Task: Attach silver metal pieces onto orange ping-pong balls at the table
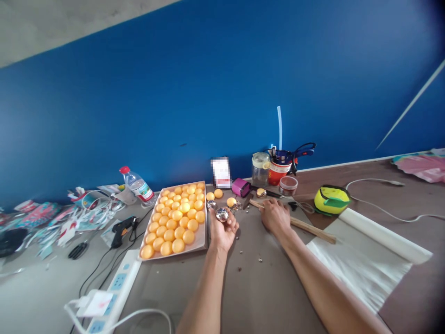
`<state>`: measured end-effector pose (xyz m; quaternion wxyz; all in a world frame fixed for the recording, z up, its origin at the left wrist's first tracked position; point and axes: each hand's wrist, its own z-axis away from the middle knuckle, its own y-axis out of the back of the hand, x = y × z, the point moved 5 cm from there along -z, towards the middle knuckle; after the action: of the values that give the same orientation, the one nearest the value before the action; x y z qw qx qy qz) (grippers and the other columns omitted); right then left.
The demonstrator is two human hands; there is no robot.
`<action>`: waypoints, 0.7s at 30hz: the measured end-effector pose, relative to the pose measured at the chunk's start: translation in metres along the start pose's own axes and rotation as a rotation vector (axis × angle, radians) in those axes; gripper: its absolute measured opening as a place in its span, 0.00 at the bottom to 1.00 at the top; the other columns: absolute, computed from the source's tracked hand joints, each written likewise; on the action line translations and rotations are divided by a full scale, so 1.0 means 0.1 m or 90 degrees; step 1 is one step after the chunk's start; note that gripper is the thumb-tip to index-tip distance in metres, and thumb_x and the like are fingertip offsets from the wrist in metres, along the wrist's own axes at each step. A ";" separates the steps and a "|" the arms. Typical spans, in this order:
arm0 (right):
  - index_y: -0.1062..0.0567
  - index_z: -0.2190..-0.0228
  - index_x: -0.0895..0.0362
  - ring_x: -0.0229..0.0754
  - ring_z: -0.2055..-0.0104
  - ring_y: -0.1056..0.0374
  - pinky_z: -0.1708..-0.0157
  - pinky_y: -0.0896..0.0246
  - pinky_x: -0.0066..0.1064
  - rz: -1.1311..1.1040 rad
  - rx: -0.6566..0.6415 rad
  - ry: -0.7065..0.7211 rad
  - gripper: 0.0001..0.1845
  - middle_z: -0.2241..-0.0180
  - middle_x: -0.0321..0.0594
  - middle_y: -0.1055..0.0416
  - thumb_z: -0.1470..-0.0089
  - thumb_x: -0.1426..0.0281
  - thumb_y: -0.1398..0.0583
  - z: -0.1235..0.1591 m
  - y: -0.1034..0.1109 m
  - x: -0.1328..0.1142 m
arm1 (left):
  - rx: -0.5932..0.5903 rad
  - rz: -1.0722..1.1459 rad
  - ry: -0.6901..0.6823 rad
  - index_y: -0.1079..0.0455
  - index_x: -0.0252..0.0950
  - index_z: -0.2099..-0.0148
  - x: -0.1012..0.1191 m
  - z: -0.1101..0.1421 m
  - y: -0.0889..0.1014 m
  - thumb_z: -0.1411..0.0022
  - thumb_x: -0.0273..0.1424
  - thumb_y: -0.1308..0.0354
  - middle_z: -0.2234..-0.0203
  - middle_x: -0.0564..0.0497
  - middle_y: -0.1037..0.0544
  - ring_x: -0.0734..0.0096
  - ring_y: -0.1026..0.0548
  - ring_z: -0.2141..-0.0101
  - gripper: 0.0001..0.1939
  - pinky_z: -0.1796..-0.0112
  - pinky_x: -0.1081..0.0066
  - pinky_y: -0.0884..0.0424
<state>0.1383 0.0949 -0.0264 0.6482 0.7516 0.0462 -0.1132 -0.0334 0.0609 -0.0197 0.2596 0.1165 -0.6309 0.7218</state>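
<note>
My left hand is turned palm up, its fingers curled around a small shiny mirrored ball. A second mirrored ball sits just beyond that hand. To the right, my right hand grips the wooden handle of a hammer lying slantwise across the table; its dark head points left. Small shiny bits are scattered between the hands, beside an orange ball. On the left stands a shallow box filled with rows of orange balls.
A water bottle, glue gun and power strip are on the left. Behind stand a purple box, glass jar and red cup. A yellow-green pouch and white sheet roll lie right.
</note>
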 end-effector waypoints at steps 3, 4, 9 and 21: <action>0.27 0.63 0.58 0.50 0.54 0.37 0.59 0.51 0.37 0.020 0.059 0.026 0.13 0.58 0.49 0.31 0.42 0.67 0.49 0.01 0.06 -0.02 | 0.049 -0.011 -0.013 0.36 0.33 0.71 0.00 -0.02 0.03 0.37 0.51 0.62 0.86 0.55 0.38 0.80 0.46 0.87 0.28 0.82 0.76 0.48; 0.27 0.62 0.58 0.50 0.55 0.37 0.59 0.51 0.36 0.024 0.090 0.036 0.13 0.59 0.49 0.31 0.42 0.67 0.49 0.02 0.10 -0.04 | 0.075 -0.015 -0.022 0.37 0.34 0.72 0.00 -0.03 0.05 0.37 0.51 0.62 0.85 0.53 0.36 0.80 0.44 0.86 0.27 0.81 0.76 0.47; 0.29 0.61 0.61 0.43 0.65 0.34 0.63 0.50 0.32 -0.018 0.179 0.137 0.15 0.67 0.46 0.28 0.40 0.68 0.52 0.09 0.33 -0.22 | 0.178 -0.037 -0.088 0.41 0.35 0.74 0.02 -0.05 0.12 0.36 0.48 0.58 0.78 0.46 0.27 0.77 0.37 0.84 0.23 0.80 0.74 0.43; 0.29 0.68 0.57 0.39 0.76 0.36 0.68 0.48 0.29 -0.277 0.222 0.252 0.17 0.77 0.38 0.28 0.39 0.63 0.54 0.42 0.82 -0.64 | 0.105 -0.060 -0.162 0.37 0.35 0.68 0.04 -0.07 0.06 0.41 0.52 0.53 0.85 0.54 0.34 0.78 0.41 0.86 0.23 0.81 0.75 0.46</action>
<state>0.0888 0.0459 0.0618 0.4494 0.8310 0.3098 -0.1070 -0.0390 0.0679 -0.0241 0.2008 0.2578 -0.5914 0.7372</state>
